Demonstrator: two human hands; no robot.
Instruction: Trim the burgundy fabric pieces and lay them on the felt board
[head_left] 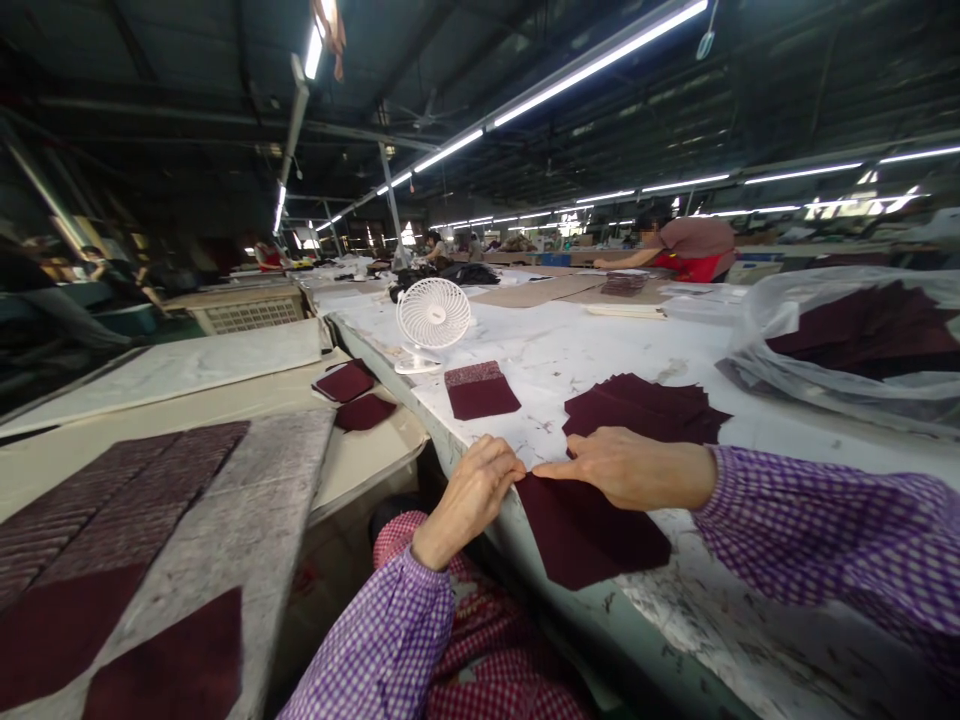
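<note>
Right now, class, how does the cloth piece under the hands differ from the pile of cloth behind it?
The cloth piece is one layer at the table edge; the pile is many fanned layers farther in. The left hand pinches and right hand presses the cloth piece; neither grips the pile. Both are dark red.

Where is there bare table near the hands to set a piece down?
Bare white table lies between the small stack and the fanned pile, and wider beyond them, from the fan across to the plastic bag. It is crowded at the front edge: left hand and right hand are on the maroon piece, close against the fanned pile.
</note>
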